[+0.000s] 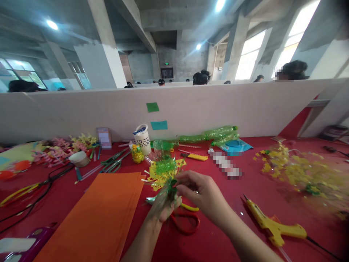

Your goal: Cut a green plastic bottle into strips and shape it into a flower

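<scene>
In my left hand (165, 205) is a small green plastic piece (171, 185), with thin clear green strips that look cut from a bottle. My right hand (201, 187) pinches at its top edge, thumb and forefinger close together. Fingers hide part of the piece. Beneath my hands lie red-handled scissors (188, 227) and a tool with a yellow handle (191, 207), partly covered. Just beyond are yellow star-punched sheets (158, 180) with a clear green plastic bottle part (166, 166) on top.
Orange sheets (92, 214) lie to the left, a yellow glue gun (272, 222) to the right. Yellow star decorations (297, 167) spread at far right. Toward the white partition (109, 112) are a white cup (143, 140), green bottles (222, 134), a yellow cutter knife (196, 157) and more scissors (114, 162).
</scene>
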A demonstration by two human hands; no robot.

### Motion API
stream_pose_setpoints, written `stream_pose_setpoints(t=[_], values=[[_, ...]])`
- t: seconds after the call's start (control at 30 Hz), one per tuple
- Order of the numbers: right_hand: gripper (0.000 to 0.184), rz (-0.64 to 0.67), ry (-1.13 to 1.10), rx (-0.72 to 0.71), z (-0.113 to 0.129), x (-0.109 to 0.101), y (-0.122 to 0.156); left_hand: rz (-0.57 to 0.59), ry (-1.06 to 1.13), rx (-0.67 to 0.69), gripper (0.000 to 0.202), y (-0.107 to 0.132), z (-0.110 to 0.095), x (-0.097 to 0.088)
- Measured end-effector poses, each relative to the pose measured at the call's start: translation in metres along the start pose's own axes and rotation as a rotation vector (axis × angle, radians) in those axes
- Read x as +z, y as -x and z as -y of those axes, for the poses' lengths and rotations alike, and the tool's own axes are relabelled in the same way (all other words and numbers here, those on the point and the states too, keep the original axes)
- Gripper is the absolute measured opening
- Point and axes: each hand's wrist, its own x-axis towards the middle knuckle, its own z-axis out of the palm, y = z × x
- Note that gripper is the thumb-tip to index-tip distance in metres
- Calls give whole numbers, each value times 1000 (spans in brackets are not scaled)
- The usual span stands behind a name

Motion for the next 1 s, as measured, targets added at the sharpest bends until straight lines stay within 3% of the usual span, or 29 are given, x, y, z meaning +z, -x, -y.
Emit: stream_pose_setpoints(t=[0.17, 0.37, 0.57, 0.7, 0.8, 0.9, 0.93, 1.0], values=[[19, -50, 91, 33, 2, 0, 2, 25, 17, -52, 22, -2, 0, 0], [24, -69, 331, -97, 9, 0, 8, -32, -46, -25, 14, 2, -1, 1], [9, -67, 495, -102, 9, 1, 9, -48, -28, -45, 24, 7, -4, 12], [4, -86, 400, -180, 7, 3, 7, -35, -46, -36, 22, 9, -3, 15], [13, -55, 326, -213, 5, 2, 6, 19, -85, 11, 20, 11, -1, 14], [35, 19, 352, -171, 4, 0, 6, 76, -115, 90, 22, 11, 0, 12], [36, 37, 406, -151, 3, 0, 6, 83, -118, 106, 22, 11, 0, 11], [22, 57, 579, -130, 1, 1, 5, 72, -115, 98, 28, 9, 1, 10]])
